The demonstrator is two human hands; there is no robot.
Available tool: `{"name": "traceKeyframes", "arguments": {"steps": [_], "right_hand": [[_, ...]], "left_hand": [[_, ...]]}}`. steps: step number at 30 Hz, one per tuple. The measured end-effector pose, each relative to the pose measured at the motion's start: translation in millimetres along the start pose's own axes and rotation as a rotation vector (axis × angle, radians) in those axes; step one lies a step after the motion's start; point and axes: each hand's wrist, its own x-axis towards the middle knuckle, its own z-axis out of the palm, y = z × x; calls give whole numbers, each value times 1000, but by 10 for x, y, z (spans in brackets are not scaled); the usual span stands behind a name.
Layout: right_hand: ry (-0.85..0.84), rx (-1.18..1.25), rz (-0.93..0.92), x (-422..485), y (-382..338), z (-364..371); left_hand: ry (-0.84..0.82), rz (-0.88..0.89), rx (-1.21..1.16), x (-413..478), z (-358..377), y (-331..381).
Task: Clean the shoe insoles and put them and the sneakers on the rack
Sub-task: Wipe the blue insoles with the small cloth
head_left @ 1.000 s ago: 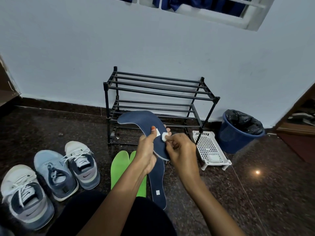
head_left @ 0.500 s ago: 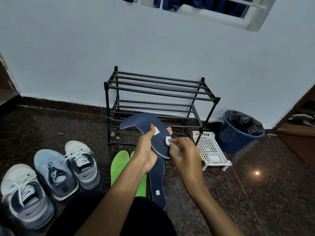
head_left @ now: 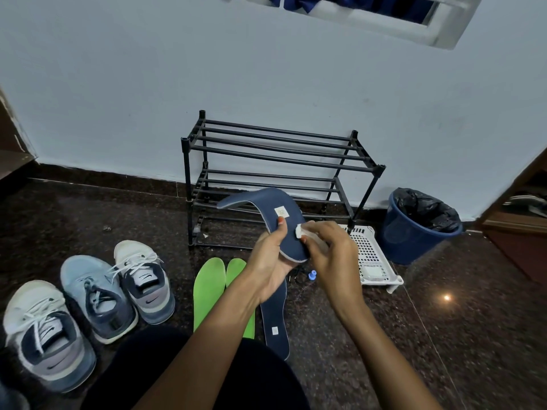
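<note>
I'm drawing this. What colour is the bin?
The bin is blue with a black bag, head view.

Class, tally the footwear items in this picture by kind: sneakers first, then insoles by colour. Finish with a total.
Lace-up fabric sneakers, white, light blue and navy: 3
Navy blue foam insoles: 2, one in the left hand at, one on the floor at
Bright green foam insoles: 2
Total: 7
</note>
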Motion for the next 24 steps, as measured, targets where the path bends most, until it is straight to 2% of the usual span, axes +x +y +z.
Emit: {"name": "traceKeyframes", "arguments": {"steps": [4,9,15,21,24], "right_hand": [[-95,-108,-113,-94,3,71],[-128,-11,-78,-168,-5,68],[-80,-68,-67,-150,-9,41],[-136,53,-89,-282,-125,8],[-147,13,-69,-248,-87,-7]], "left_hand": [[-38,-1,3,-8,3,20],[-29,7,-17,-19,2,10],[-98,-12,-23,-43,11,2],[-43,53,-6,10,-27,10],[-49,54,0,9,-14,5]]}}
